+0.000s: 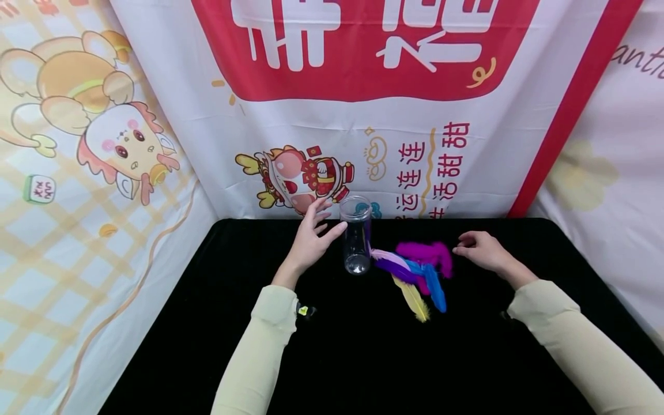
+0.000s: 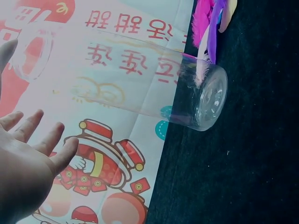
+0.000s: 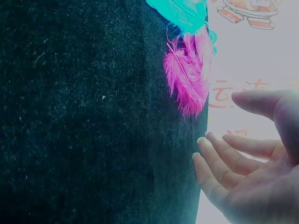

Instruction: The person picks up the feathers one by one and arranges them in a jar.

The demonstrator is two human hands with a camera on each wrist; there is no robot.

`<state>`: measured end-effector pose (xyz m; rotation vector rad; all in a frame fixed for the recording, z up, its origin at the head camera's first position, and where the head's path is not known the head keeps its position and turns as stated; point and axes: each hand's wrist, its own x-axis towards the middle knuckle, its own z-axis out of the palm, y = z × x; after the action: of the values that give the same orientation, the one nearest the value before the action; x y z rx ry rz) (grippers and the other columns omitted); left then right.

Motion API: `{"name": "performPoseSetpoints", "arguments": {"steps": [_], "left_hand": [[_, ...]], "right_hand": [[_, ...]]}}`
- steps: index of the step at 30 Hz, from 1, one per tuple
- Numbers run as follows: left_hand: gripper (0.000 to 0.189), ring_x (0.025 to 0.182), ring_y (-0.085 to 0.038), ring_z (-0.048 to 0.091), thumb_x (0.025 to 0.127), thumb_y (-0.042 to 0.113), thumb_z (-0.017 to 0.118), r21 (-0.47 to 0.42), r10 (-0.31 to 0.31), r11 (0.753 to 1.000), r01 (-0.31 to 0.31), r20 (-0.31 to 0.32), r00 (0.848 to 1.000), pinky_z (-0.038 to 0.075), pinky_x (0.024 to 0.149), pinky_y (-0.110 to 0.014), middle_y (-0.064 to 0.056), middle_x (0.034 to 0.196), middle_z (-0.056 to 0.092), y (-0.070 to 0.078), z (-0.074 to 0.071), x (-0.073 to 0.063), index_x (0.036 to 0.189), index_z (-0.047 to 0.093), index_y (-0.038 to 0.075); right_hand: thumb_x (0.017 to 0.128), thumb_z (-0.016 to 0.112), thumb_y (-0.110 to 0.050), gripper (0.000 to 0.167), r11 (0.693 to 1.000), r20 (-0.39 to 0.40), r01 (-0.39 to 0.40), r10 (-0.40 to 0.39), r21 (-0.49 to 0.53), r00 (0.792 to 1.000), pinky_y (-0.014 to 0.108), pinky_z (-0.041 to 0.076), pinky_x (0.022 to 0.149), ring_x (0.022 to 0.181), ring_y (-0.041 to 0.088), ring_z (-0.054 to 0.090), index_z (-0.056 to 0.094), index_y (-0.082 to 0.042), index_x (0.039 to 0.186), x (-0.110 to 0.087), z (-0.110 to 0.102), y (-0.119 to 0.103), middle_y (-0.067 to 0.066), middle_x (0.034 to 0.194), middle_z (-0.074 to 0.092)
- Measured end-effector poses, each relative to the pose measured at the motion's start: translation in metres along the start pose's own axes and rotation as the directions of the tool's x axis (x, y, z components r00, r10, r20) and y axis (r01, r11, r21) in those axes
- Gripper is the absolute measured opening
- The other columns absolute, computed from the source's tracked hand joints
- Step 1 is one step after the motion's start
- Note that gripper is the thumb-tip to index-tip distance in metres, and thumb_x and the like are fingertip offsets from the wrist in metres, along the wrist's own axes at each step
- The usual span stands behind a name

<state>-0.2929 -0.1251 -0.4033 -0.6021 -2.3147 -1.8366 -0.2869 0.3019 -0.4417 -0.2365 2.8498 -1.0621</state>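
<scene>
A clear, see-through jar (image 1: 357,245) stands upright on the black table, with no lid visible. Just left of it is my left hand (image 1: 308,241), fingers spread and thumb close to the jar's side; the left wrist view shows a gap between the palm and the jar (image 2: 212,100). To the right of the jar lies a loose pile of feathers: magenta (image 1: 422,252), purple (image 1: 396,270), pale pink (image 1: 386,257), blue (image 1: 436,288) and yellow (image 1: 413,298). My right hand (image 1: 485,252) hovers right of the magenta feathers (image 3: 187,79), fingers loosely bent, holding nothing.
Black cloth covers the table (image 1: 337,363). A printed white and red curtain (image 1: 311,121) hangs right behind its back edge. Patterned cloth walls (image 1: 67,242) close in the left and right sides.
</scene>
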Motion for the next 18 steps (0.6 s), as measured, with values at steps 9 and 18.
{"name": "performPoseSetpoints", "arguments": {"steps": [9,18], "left_hand": [[0.077,0.145,-0.035,0.040,0.097,0.025,0.073,-0.002,-0.029,1.000,0.029,0.028,0.999,0.034,0.116,-0.057,-0.010,0.157,0.041,0.0042,0.0044,0.0045,0.159,0.029,0.017],[0.079,0.144,-0.037,0.041,0.095,0.027,0.075,0.005,-0.021,1.000,0.021,0.033,0.999,0.035,0.115,-0.060,-0.013,0.157,0.041,0.0065,0.0086,0.0058,0.159,0.029,0.018]], "right_hand": [[0.097,0.070,-0.020,0.052,1.000,0.016,-0.005,0.005,0.011,1.000,0.050,0.053,0.091,0.106,0.037,0.066,0.055,0.018,0.130,0.0034,0.0047,0.0002,0.027,0.113,0.070],[0.096,0.070,-0.022,0.055,0.998,0.074,-0.053,0.051,0.034,0.996,0.047,0.054,0.089,0.104,0.032,0.065,0.055,0.016,0.131,0.0091,0.0092,0.0017,0.022,0.110,0.071]]}}
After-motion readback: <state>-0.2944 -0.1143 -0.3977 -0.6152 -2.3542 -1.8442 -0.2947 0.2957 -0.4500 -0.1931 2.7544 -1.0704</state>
